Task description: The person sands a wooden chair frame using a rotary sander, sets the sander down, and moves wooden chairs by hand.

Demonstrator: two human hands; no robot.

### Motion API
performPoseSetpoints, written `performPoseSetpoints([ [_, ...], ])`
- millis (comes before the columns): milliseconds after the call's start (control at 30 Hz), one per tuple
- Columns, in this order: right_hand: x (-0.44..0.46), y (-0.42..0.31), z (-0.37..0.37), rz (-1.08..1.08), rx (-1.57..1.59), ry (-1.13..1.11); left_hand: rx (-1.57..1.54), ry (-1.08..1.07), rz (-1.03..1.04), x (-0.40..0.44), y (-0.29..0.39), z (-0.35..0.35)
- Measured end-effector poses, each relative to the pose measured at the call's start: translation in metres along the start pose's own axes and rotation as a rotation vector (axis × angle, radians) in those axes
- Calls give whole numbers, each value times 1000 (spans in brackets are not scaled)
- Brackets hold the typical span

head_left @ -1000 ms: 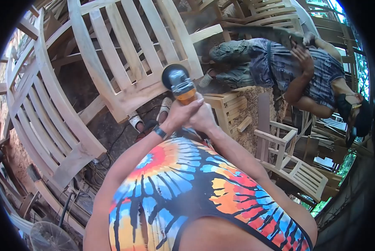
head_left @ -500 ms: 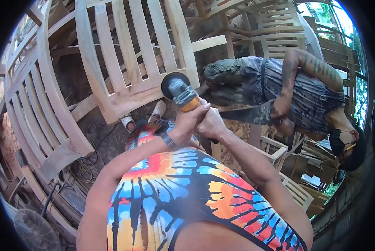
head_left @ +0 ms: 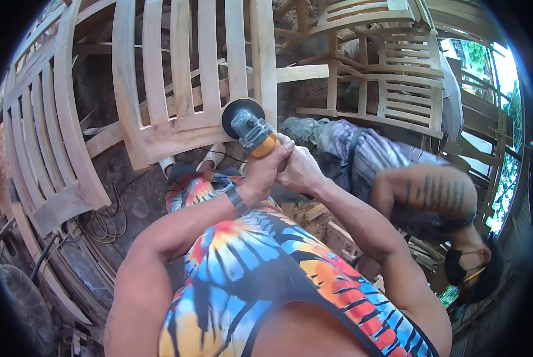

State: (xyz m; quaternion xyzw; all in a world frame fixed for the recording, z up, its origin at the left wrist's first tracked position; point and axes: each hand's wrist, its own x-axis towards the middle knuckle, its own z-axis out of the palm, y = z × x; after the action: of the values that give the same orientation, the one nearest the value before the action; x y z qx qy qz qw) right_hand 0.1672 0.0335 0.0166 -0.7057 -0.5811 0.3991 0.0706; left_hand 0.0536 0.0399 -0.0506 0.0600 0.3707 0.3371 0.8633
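Observation:
My left hand (head_left: 266,171), with a dark band at its wrist, is wrapped round the rear of an angle grinder (head_left: 256,135) with a grey head and an orange body. Pressed against it, my right hand (head_left: 301,169) is closed round the same rear part, its grip partly hidden. The grinder's round dark disc (head_left: 228,119) lies over the bottom rail of a slatted wooden frame (head_left: 183,135), near its right corner. Whether the disc touches the wood cannot be made out.
Another slatted frame (head_left: 91,193) stands at the left. Cables (head_left: 109,229) lie on the floor beside a round fan guard (head_left: 25,303). A masked co-worker (head_left: 421,184) bends at the right, below slatted furniture (head_left: 412,89). My shoes (head_left: 211,156) show under the frame.
The co-worker has bent down and moved lower in the view. The slatted frames appear more upright as the view turned. The grinder's disc sits slightly lower and further left; both hands keep their hold.

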Motion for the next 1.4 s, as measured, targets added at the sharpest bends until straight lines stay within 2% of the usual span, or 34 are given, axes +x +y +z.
performPoseSetpoints([
  [200, 24, 6, -31, -25, -45, 16, -70, -40, 36, 31, -3, 24],
  [333, 47, 12, -53, 56, -183, -84, -122, -34, 98, 52, 2, 39],
  [500, 74, 5, -81, 16, -235, -35, -218, -38, 137, 90, 15, 63],
  [600, 100, 7, -100, -99, -242, 37, -175, -24, 126, 118, 35, 82],
  [667, 113, -3, -112, -250, -222, 95, -165, -21, 194, 126, 55, 95],
  [700, 117, -12, -117, -223, -140, 90, -125, 12, 210, 132, 60, 98],
  [733, 123, -11, -121, -141, -167, 46, -132, 19, 202, 128, 65, 99],
  [933, 120, -15, -130, -115, -215, -98, -240, 99, 125, 108, 60, 108],
  [1233, 147, 2, -152, -251, -385, -230, -359, 210, 357, 124, 46, 128],
  [1400, 147, 5, -146, -417, -406, -361, -497, 276, 453, 117, 24, 128],
])
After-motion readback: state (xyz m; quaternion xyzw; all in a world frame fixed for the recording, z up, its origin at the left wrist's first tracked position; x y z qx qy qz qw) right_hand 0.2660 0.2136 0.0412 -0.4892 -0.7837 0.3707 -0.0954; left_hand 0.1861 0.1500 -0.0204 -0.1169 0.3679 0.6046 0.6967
